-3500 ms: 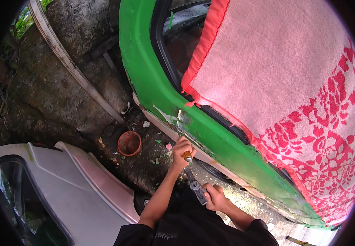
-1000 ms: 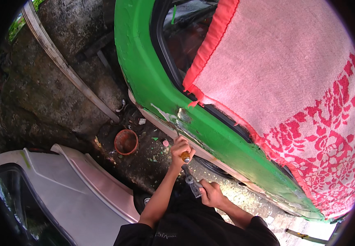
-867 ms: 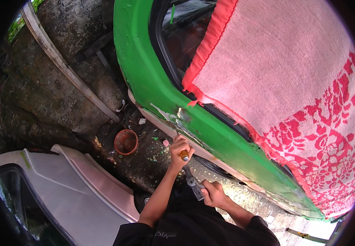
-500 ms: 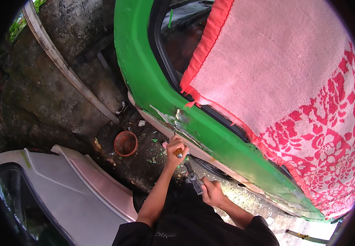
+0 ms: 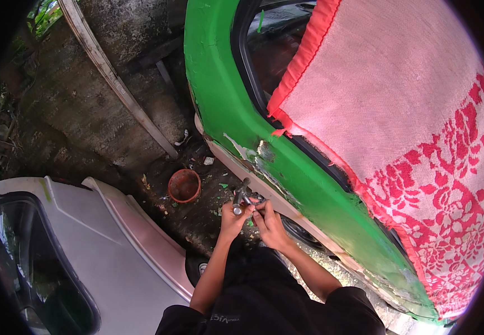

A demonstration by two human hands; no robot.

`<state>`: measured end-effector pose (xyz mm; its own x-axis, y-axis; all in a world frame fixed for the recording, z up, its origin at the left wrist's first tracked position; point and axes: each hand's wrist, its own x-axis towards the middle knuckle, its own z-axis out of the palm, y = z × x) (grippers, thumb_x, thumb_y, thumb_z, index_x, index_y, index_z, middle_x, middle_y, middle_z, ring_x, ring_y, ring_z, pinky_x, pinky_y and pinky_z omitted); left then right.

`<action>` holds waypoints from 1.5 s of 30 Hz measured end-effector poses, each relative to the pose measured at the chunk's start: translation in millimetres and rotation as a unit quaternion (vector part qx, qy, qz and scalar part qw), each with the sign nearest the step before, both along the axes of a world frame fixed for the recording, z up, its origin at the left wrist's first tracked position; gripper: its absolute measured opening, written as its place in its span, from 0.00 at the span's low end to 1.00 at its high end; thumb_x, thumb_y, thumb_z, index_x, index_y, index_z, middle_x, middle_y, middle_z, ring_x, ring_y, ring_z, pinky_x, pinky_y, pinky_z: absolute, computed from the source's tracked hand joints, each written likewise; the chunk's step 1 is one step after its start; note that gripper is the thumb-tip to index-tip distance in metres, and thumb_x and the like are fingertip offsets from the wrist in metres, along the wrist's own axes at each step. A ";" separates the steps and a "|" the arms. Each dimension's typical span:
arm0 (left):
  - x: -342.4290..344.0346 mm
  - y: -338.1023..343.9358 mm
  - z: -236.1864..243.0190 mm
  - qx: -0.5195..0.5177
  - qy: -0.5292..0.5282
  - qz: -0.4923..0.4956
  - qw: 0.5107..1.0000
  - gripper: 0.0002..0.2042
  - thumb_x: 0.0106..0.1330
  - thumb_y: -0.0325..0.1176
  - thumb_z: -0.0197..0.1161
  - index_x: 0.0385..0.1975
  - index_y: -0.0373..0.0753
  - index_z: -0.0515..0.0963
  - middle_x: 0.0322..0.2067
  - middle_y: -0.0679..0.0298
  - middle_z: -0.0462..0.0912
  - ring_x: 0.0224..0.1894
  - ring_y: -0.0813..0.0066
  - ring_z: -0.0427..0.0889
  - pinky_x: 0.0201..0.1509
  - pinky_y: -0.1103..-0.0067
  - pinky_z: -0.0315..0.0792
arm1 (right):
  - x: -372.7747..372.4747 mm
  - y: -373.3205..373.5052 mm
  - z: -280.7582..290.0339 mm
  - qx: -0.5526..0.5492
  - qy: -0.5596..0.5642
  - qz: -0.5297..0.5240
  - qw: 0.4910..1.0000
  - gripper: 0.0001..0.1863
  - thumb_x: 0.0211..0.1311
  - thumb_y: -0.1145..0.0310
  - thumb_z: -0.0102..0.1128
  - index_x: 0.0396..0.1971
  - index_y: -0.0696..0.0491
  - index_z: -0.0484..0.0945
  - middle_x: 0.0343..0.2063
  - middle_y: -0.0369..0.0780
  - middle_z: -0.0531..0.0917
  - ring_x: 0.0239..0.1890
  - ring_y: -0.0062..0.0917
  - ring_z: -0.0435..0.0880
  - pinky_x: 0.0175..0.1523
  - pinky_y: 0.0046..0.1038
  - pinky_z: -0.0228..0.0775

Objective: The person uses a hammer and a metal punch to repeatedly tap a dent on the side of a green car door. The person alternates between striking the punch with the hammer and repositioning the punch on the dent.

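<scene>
While the metal tool [image 5: 242, 195] sat out in front of the person's body, just beside the lower flank of the green car [image 5: 214, 106], its rounded butt faced up toward the eye and its shank slanted away toward the bodywork. Whether its far end touched the car could not be told. The left hand [image 5: 232, 222] was curled around it. The right hand [image 5: 270, 228] had its fingers drawn in narrow, the tips meeting the left hand's fingers around a small dark bit of metal; whether that bit belonged to the same tool was too small to tell.

With both hands so close together, a slip of the tool could have nicked a finger, and a loose pinch on the right might have let the small metal bit fall to the ground. If the tool had swung toward the car, its end could have gouged the pale lower band [image 5: 232, 161] or widened the bare patch [image 5: 264, 153] above, where the paint already looked chipped and lifted.

Beneath, green flakes [image 5: 223, 185] lay on the dark ground near a clay pot [image 5: 184, 186]. A fringed pink towel [image 5: 365, 95] covered much of the green car's upper side, and a silvery car [image 5: 113, 245] stood to the left, well apart from the tool.
</scene>
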<state>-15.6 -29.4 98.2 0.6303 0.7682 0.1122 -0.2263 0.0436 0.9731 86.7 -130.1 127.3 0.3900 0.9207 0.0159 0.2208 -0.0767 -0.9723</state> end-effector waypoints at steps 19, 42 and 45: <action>-53.7 -39.9 -13.6 -0.079 -0.038 0.181 0.980 0.09 0.60 0.32 0.68 0.34 0.33 0.80 0.35 0.66 0.75 0.40 0.75 0.72 0.43 0.79 0.68 | -36.7 47.8 -44.7 -0.168 0.513 0.047 0.840 0.15 0.72 0.59 0.54 0.32 0.54 0.80 0.24 0.36 0.79 0.23 0.21 0.76 0.25 0.25 0.68; -106.2 -96.7 -26.6 -0.189 -0.235 0.208 0.930 0.13 0.69 0.41 0.62 0.32 0.36 0.72 0.24 0.67 0.71 0.21 0.78 0.66 0.26 0.79 0.60 | -7.7 -14.8 -40.7 -0.101 0.426 0.049 0.898 0.15 0.75 0.67 0.42 0.58 0.49 0.65 0.31 0.37 0.72 0.22 0.21 0.70 0.27 0.26 0.68; -109.6 -102.0 -33.6 -0.211 -0.203 0.211 0.933 0.12 0.72 0.40 0.58 0.32 0.38 0.71 0.22 0.70 0.69 0.18 0.84 0.62 0.22 0.83 0.55 | 5.0 -35.9 -33.2 -0.094 0.418 0.053 0.902 0.29 0.69 0.74 0.45 0.69 0.46 0.56 0.40 0.41 0.77 0.18 0.21 0.71 0.21 0.22 0.67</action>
<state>-125.2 -131.4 64.6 0.2341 0.9677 -0.0933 -0.6556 0.2280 0.7199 91.7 -166.0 94.2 0.1038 0.9095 -0.4026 -0.5672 -0.2784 -0.7751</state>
